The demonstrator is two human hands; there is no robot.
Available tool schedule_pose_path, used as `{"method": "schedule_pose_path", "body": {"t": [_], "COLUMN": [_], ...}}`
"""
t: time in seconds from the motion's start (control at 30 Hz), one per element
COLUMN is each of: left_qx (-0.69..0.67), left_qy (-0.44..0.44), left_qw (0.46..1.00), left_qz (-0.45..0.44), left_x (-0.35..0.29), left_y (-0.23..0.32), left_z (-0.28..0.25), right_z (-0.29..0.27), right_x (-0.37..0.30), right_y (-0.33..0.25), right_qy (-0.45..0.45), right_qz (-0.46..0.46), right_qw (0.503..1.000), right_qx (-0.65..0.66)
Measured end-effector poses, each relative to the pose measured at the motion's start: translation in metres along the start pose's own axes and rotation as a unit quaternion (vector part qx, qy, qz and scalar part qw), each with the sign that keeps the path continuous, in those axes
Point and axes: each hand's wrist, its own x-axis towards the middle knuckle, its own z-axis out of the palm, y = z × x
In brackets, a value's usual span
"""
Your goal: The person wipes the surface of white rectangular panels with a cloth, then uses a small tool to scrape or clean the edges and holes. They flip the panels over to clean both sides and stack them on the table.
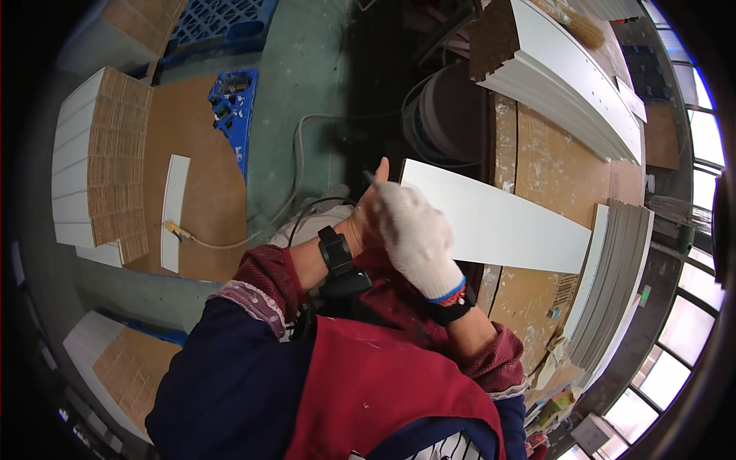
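Observation:
My left hand (pixel 368 213) is bare, its thumb stretched up; its other fingers are mostly hidden behind the glove. My right hand (pixel 418 238) wears a white knitted glove with a blue cuff and lies across the left palm, fingers curled closed. A thin dark tip shows beside the left thumb; I cannot make out what it belongs to. Just right of the glove, a white tapered board (pixel 498 222) rests on the workbench (pixel 548 161), one end jutting past the bench's near edge. Neither hand visibly grips the board.
Stacked white boards lie on the bench at the far right (pixel 563 84) and right (pixel 613 284). A bucket (pixel 437 123) stands beside the bench. Left, a brown sheet (pixel 207 169) bears a board stack (pixel 107 161), a single strip (pixel 175 207) and a hose (pixel 230 244) with yellow fitting.

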Motion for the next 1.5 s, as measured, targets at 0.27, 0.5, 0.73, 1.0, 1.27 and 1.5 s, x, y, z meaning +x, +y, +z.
{"method": "schedule_pose_path", "body": {"t": [0.27, 0.5, 0.73, 1.0, 1.27, 1.5], "left_qx": [0.059, 0.043, 0.092, 0.093, 0.106, 0.142], "left_qy": [0.091, 0.044, 0.111, 0.123, 0.100, 0.110], "left_qw": [0.993, 0.998, 0.989, 0.986, 0.988, 0.982], "left_qz": [0.041, 0.019, 0.036, 0.066, 0.059, 0.065], "left_x": [0.006, 0.004, 0.005, 0.011, 0.010, 0.009], "left_y": [-0.002, 0.004, 0.001, 0.000, 0.001, 0.003], "left_z": [0.002, -0.011, 0.001, 0.004, 0.008, 0.002], "right_z": [-0.010, -0.025, -0.024, -0.026, -0.029, -0.029], "right_x": [-0.019, -0.010, -0.020, -0.006, 0.000, -0.006], "right_y": [0.030, 0.057, 0.053, 0.064, 0.072, 0.054], "right_qy": [-0.027, 0.061, -0.031, 0.049, 0.018, -0.007], "right_qz": [-0.009, -0.008, -0.149, -0.129, -0.119, -0.177], "right_qw": [0.990, 0.997, 0.986, 0.984, 0.992, 0.979], "right_qx": [-0.138, -0.056, -0.073, -0.114, 0.036, -0.102]}}
